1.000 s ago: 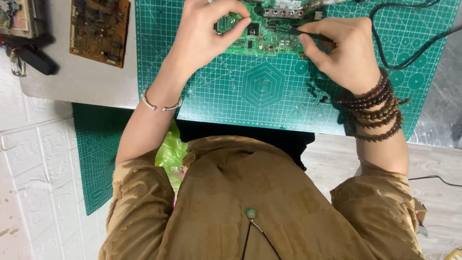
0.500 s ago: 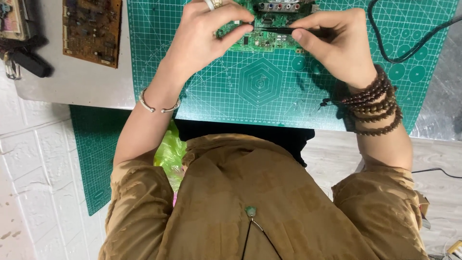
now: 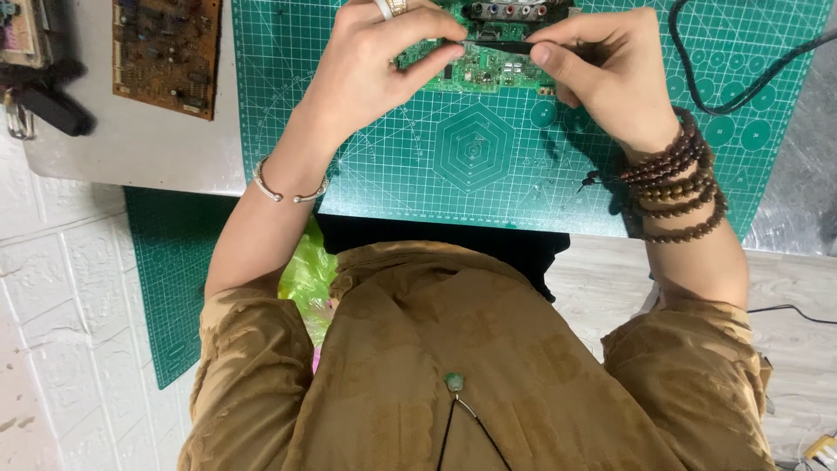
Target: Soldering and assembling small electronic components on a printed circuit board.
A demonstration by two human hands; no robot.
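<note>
Open room on green cutting mat (image 3: pixel 475 166) below green circuit board (image 3: pixel 488 65), btwn both wrists. Blocked right by black cable (image 3: pixel 732 87); left by brown circuit board (image 3: pixel 166 52) on table (image 3: pixel 131 148).

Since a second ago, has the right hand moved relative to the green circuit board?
Yes. The right hand has shifted toward the left hand, now lying over the green circuit board by its connector row.
</note>
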